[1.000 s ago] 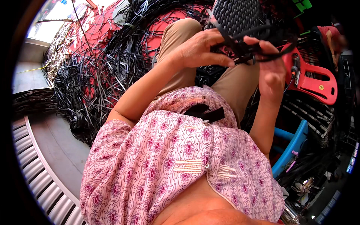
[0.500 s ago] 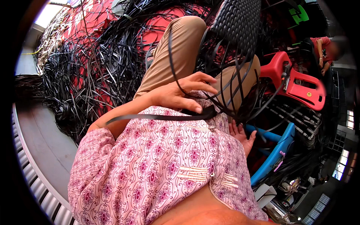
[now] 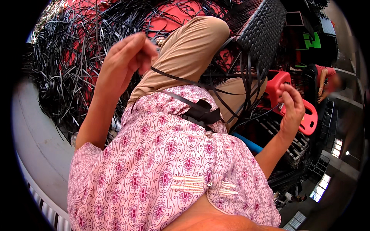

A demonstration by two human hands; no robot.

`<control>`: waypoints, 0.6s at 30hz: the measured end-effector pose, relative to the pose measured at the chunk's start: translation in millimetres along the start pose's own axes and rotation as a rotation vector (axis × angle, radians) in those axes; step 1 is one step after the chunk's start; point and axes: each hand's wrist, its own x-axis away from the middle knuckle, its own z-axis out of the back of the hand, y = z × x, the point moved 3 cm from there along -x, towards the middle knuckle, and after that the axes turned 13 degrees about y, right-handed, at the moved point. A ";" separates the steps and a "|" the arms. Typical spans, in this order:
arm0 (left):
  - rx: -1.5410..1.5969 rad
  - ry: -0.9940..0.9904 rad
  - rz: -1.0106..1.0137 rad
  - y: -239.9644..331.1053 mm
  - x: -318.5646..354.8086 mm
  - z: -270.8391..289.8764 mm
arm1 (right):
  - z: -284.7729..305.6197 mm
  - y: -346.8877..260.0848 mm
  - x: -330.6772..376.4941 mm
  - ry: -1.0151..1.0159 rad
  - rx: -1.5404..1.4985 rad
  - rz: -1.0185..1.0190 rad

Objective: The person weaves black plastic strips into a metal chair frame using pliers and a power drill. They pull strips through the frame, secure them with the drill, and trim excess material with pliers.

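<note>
My left hand (image 3: 129, 56) is raised at the upper left, blurred, its fingers curled together. A flat black plastic strip (image 3: 177, 78) runs from its fingertips across my thigh to the woven work. My right hand (image 3: 293, 111) is lifted on the right in front of the red chair, fingers bent in toward the thumb. A thin dark strip reaches toward it, but what its fingers hold is hidden. The dark woven panel (image 3: 264, 32) stands beyond my knees, with loose strips hanging from its lower edge. A black strap-like bundle (image 3: 202, 111) lies at my waist.
Tangled black strips (image 3: 73, 65) cover the red floor at left. A red plastic chair (image 3: 310, 115) and part of a blue frame (image 3: 248, 143) are at right. Farther off are a seated person in red (image 3: 325, 79) and a green chair (image 3: 312, 40).
My left hand has risen up and left from my lap, drawing a strip out. My right hand has come up and right from beside my hip. The view has shifted slightly.
</note>
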 end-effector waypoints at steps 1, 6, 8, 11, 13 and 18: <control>-0.032 0.006 -0.046 8.4 -13.8 -17.9 | -20.7 3.1 -29.1 -0.022 -0.034 0.021; -0.519 -0.165 -0.422 -56.6 -106.3 -106.9 | -104.8 6.6 -130.2 -0.182 -0.051 0.202; -0.606 -0.145 -0.283 -75.7 -118.8 -129.3 | -134.2 7.2 -156.0 -0.286 0.027 0.274; -0.539 -0.168 -0.125 -96.0 -121.5 -147.2 | -170.9 15.3 -182.1 -0.481 0.259 0.519; -0.499 -0.165 0.015 -103.7 -122.3 -149.9 | -194.0 15.9 -185.3 -0.618 0.412 0.806; -0.584 -0.051 -0.188 -116.9 -122.9 -152.4 | -216.5 45.7 -199.7 -0.805 0.624 1.119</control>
